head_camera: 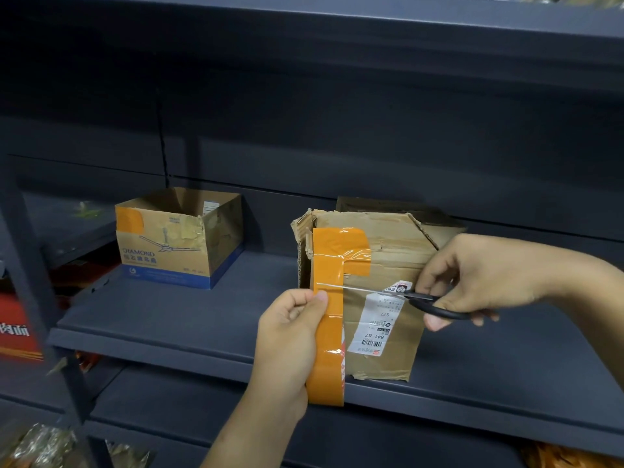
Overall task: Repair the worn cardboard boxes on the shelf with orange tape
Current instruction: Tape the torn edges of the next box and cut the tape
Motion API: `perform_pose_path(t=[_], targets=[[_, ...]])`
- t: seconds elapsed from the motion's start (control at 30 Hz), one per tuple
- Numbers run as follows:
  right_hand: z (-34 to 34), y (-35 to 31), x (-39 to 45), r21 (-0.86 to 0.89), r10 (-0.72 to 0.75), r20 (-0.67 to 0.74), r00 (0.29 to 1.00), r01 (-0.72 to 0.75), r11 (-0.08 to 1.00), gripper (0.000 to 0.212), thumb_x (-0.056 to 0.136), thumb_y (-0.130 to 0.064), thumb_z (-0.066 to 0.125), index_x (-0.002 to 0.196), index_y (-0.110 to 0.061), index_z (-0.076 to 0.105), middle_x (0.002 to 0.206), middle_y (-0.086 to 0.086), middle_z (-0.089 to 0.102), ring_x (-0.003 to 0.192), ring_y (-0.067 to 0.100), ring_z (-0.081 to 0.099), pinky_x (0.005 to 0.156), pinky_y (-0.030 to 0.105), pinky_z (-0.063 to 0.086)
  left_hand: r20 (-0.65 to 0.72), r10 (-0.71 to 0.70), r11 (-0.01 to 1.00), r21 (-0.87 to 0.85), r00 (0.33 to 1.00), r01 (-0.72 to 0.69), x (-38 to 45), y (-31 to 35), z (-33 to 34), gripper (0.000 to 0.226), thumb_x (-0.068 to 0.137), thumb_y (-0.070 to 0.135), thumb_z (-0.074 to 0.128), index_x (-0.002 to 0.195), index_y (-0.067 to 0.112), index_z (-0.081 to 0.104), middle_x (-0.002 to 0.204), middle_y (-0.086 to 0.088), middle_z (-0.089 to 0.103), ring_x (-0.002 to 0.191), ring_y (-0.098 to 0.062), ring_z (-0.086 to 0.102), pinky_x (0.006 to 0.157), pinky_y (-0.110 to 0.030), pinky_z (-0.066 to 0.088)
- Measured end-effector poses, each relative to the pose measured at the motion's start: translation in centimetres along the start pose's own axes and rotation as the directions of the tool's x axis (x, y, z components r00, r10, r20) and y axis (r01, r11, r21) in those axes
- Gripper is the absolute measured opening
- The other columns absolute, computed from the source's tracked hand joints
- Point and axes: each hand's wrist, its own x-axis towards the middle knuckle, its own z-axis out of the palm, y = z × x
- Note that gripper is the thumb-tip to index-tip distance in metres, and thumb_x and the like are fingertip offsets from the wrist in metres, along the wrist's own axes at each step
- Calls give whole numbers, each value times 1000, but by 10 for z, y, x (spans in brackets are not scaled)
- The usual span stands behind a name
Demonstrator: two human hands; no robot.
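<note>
Your left hand [290,332] grips the orange tape roll [326,366], its strip running up onto the worn cardboard box [388,265] on the dark shelf [202,319]. Your right hand [486,278] holds black scissors [405,295], blades across the strip. A second box [175,241] sits well left.

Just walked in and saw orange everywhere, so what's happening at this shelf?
A person is patching a worn cardboard box on the shelf. The left hand holds a roll of orange tape, its strip running up the box's corner. The right hand holds scissors across the strip, ready to cut. A second box further left already bears an orange patch.
</note>
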Motion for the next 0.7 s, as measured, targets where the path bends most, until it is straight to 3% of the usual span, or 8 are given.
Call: perform_pose_path(t=[0.17,0.3,0.4,0.7], targets=[[3,-6,6,7,-10,0,1000,10,1000,30,61,-46,86,82,-26,79,83,12,74,48,11,56,46,21,45,-22,25,1000,2,999,-25,1,0,0,16,96,34,63,81,34,69,78,4,75,67,-13,74,54,-28,58],[3,-5,7,12,-16,-26,1000,16,1000,35,58,-48,87,82,-24,79,78,14,72,47,12,54,45,21,44,-42,53,999,-13,998,-53,2,0,1,11,96,35,62,88,31,68,78,7,75,68,-11,74,53,-25,56],[4,-4,8,7,-9,-47,999,9,1000,36,57,-47,88,81,-23,79,71,12,70,47,11,53,44,21,43,-44,72,997,-16,996,-73,2,2,3,5,97,34,61,93,32,64,76,7,74,67,-11,73,51,-24,56],[5,4,7,30,-14,-80,997,17,999,36,55,-46,90,80,-24,79,59,-3,63,47,10,46,44,19,37,-60,123,991,-35,991,-125,-1,2,7,19,97,38,59,80,38,67,74,6,73,65,-11,72,52,-24,57]])
